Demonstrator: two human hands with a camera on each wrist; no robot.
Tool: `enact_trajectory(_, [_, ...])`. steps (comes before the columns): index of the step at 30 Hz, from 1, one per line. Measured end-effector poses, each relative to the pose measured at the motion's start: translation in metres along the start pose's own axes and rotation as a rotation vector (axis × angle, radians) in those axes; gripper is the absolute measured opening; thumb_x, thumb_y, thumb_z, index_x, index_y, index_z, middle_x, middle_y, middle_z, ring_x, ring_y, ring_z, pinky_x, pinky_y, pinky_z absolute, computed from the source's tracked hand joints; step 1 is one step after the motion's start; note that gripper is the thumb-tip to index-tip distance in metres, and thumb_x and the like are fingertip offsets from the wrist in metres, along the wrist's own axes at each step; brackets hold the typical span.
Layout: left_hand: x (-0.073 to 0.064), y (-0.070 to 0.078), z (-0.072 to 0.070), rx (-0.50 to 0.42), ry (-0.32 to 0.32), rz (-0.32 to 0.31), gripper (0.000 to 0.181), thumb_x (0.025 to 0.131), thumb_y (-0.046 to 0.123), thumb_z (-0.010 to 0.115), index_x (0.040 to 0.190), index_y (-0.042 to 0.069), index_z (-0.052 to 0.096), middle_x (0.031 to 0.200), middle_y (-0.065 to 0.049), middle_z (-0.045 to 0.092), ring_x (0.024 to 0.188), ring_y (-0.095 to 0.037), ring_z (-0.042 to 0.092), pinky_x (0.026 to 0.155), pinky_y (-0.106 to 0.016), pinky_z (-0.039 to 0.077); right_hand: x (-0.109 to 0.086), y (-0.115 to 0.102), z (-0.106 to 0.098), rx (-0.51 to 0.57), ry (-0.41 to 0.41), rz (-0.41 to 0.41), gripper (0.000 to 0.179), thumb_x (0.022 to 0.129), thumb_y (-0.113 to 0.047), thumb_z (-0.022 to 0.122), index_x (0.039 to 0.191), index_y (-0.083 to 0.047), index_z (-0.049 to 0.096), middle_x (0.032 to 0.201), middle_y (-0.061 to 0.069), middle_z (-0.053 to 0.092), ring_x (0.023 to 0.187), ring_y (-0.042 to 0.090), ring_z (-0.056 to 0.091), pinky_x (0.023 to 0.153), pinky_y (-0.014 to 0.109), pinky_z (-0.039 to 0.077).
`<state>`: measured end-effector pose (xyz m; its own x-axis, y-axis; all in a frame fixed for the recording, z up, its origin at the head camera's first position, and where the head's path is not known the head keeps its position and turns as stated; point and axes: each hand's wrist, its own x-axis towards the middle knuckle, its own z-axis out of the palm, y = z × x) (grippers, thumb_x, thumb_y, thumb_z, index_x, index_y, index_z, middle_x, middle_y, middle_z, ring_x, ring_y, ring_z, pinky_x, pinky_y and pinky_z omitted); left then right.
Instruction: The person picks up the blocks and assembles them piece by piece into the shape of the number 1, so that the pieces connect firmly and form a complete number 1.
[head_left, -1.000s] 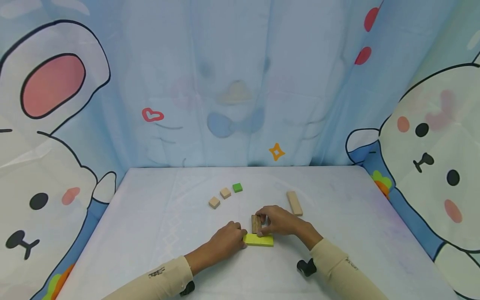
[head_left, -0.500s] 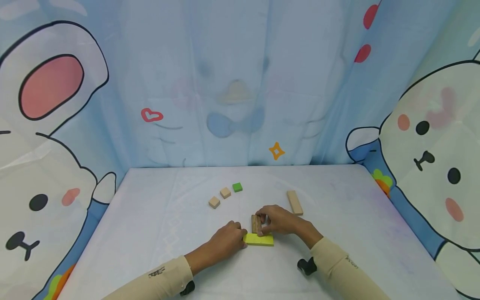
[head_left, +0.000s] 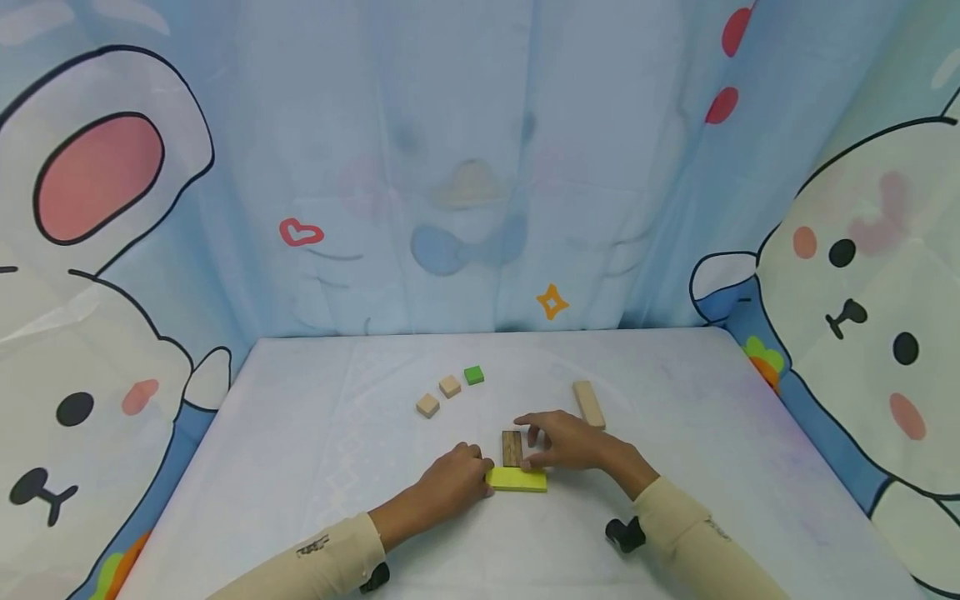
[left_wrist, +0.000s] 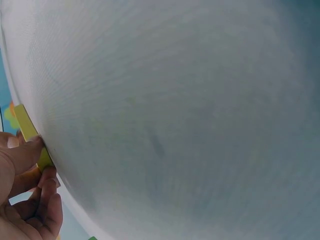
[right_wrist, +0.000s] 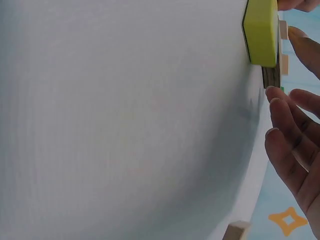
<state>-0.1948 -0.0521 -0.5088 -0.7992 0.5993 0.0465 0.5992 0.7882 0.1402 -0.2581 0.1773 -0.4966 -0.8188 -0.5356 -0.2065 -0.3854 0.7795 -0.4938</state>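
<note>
A yellow block (head_left: 517,479) lies crosswise near the middle of the table, and my left hand (head_left: 456,482) pinches its left end between thumb and fingers, as the left wrist view also shows. Directly behind it, a dark brown wood-grained block (head_left: 512,448) stands end-on to the yellow one, seemingly touching it. My right hand (head_left: 566,442) hovers just to the right of the brown block with fingers spread and nothing in them. In the right wrist view its fingers (right_wrist: 285,145) are apart from both the yellow block (right_wrist: 261,32) and the brown block.
Two small natural wood cubes (head_left: 427,406) and a green block (head_left: 473,375) sit farther back on the white-covered table (head_left: 337,500). A longer natural wood block (head_left: 588,405) lies behind my right hand. A printed cloth (head_left: 465,167) hangs beyond the table.
My right hand has let go of the brown block and drawn slightly to the right, its fingers spreading. The brown block stays in place; the left hand has not moved.
</note>
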Motion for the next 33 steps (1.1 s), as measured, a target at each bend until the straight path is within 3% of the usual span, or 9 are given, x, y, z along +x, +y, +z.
enact_trajectory(15, [0.001, 0.001, 0.000, -0.039, 0.022, -0.022, 0.031, 0.085, 0.025, 0.081, 0.113, 0.013, 0.076, 0.095, 0.001, 0.070, 0.077, -0.005, 0.049, 0.069, -0.017, 0.048, -0.027, 0.023, -0.036, -0.014, 0.057, 0.024, 0.071, 0.083, -0.036, 0.082, 0.143, -0.010, 0.053, 0.099, -0.003, 0.066, 0.070, 0.010, 0.056, 0.061, 0.025, 0.049])
enact_trajectory(26, [0.002, -0.001, -0.001, -0.049, 0.008, -0.008, 0.030, 0.085, 0.024, 0.081, 0.113, 0.013, 0.076, 0.093, 0.001, 0.069, 0.076, -0.005, 0.048, 0.068, -0.016, 0.047, -0.036, 0.048, -0.051, -0.028, 0.096, 0.039, 0.074, 0.084, -0.034, 0.081, 0.145, -0.007, 0.049, 0.092, -0.004, 0.063, 0.071, 0.007, 0.059, 0.066, 0.026, 0.051])
enact_trajectory(33, [0.000, 0.001, -0.001, -0.048, -0.012, -0.017, 0.030, 0.085, 0.025, 0.081, 0.113, 0.014, 0.076, 0.093, 0.002, 0.069, 0.076, -0.004, 0.048, 0.068, -0.016, 0.048, -0.038, 0.056, -0.060, -0.108, 0.087, 0.110, 0.090, 0.079, -0.045, 0.083, 0.150, -0.010, 0.041, 0.092, -0.003, 0.061, 0.076, 0.013, 0.053, 0.065, 0.030, 0.046])
